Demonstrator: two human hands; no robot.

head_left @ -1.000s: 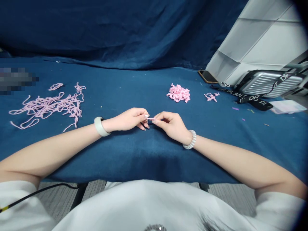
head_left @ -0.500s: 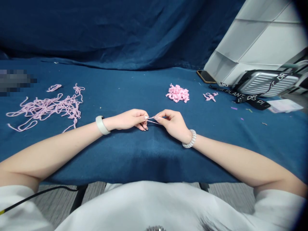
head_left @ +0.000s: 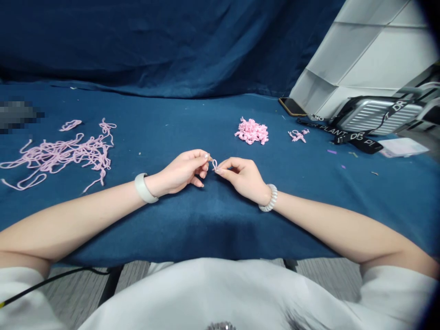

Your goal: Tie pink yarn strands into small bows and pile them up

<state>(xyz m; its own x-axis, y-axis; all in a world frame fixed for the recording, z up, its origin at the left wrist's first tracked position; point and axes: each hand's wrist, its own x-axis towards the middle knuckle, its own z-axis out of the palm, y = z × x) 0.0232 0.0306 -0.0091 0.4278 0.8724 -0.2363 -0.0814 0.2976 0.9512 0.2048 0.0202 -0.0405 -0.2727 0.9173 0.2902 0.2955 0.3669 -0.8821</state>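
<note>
A small loop of pale pink yarn [head_left: 215, 164] stands between my hands, just above the blue cloth. My right hand [head_left: 242, 178] pinches the loop's base between thumb and index finger. On the other side, my left hand [head_left: 187, 169] has its thumb and index finger pressed together at the loop's upper end, with the other fingers curled loosely below. The yarn's tail is hidden by the fingers. Beyond my right hand lies a heap of knotted pink yarn pieces [head_left: 252, 131]. To the left spreads a tangle of loose pink yarn [head_left: 62, 153].
A short yarn bundle [head_left: 71, 125] is behind the tangle, and a small knotted piece [head_left: 298, 135] lies right of the heap. Farther right are a phone [head_left: 292, 107], a silver case [head_left: 378, 114] with a black lettered strap [head_left: 360, 140], and a white box [head_left: 330, 87].
The strand stretched between my hands has become a small upright loop. My left hand has tilted up slightly and its lower fingers have loosened. The camera view has shifted a little.
</note>
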